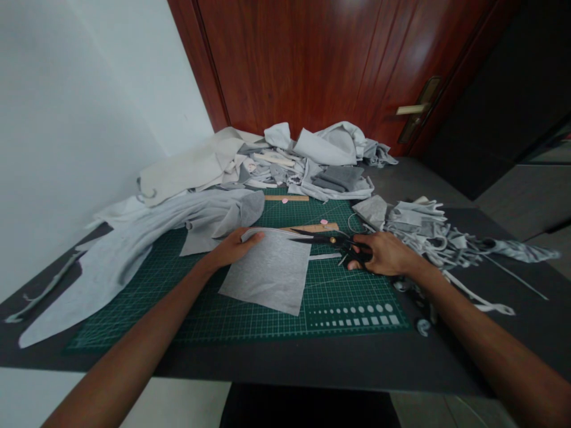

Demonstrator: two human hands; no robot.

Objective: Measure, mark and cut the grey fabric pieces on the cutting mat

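1. Left hand flat on soft, light grey fabric square, grip open; limp, take by edge.
2. Right hand, grip closed on black scissors, blades at fabric's far right corner.
3. Fabric lies on green cutting mat.

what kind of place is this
Probably a small fabric-cutting or sewing workspace, set up in a room corner: a green gridded cutting mat covers the table, grey fabric scraps lie heaped behind it, and the right hand holds black-handled scissors.
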